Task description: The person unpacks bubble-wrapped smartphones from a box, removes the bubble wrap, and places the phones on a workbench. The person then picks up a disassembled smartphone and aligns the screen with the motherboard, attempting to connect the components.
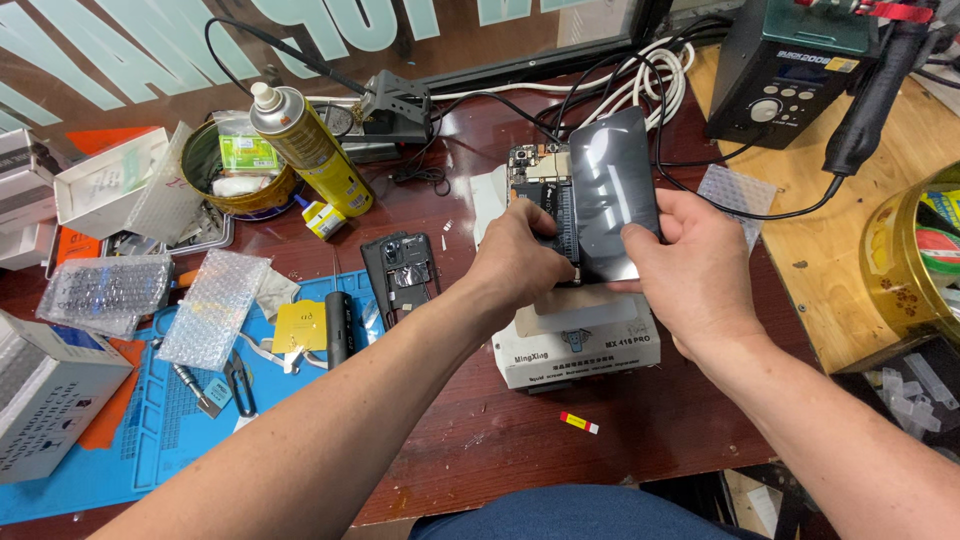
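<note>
Far to the left of the hands lay two sheets of bubble wrap [160, 300] on a blue work mat [150, 450], with a yellow spray can [310, 150] standing behind them. Just left of the left hand [520, 262], a detached black phone back cover [402, 272] rested on the dark wooden table [520, 440]. The left hand was closed around the lower left edge of an opened phone [545, 195], its circuit board exposed. The right hand [690, 270] gripped the dark screen panel [612, 195], lifted partly off the phone and tilted, thumb pressed on its lower edge. Directly below both hands sat a white box-shaped heating unit [580, 350]. Up to the right of the right hand stood a dark soldering station [790, 70].
</note>
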